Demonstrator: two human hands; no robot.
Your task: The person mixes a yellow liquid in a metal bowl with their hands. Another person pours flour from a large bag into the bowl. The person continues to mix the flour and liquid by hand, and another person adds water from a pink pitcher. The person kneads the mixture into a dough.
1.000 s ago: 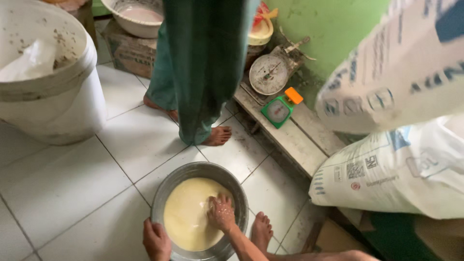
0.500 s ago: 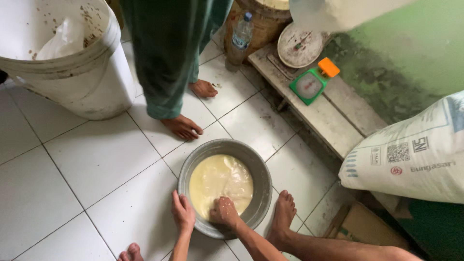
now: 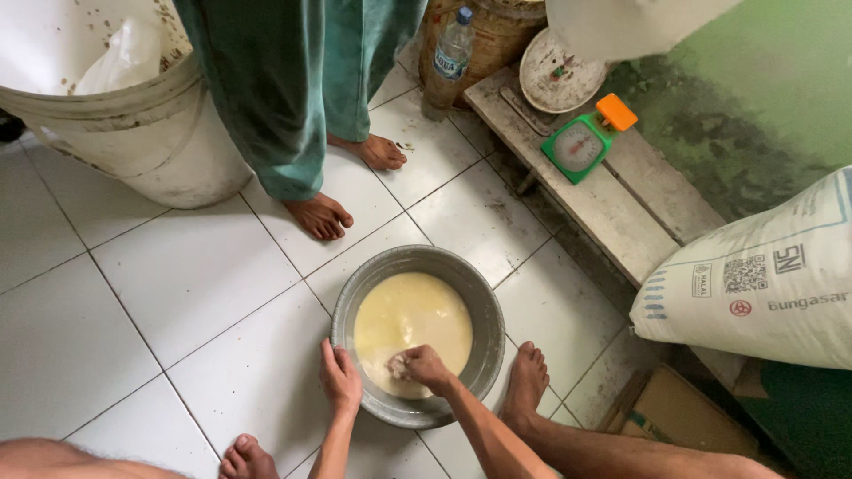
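Note:
A round metal basin [image 3: 484, 306] sits on the white tiled floor, holding a pale yellow batter [image 3: 413, 315]. My left hand [image 3: 340, 377] rests flat on the basin's near-left rim, fingers together. My right hand [image 3: 422, 366] is inside the basin at the near edge of the batter, its fingers curled and coated with the mix. My bare feet [image 3: 525, 381] flank the basin.
Another person in long green trousers [image 3: 275, 89] stands barefoot just beyond the basin. A large white bucket [image 3: 133, 115] stands at the far left. A low wooden bench [image 3: 603, 195] carries a green scale [image 3: 581, 142] and a dial scale [image 3: 559, 71]; a plastic bottle [image 3: 448, 58] and a white sack [image 3: 763, 275] lie nearby.
The view has shifted, so the basin sits lower and more central. My right hand stays in the batter at the near rim, and my left hand keeps hold of the rim.

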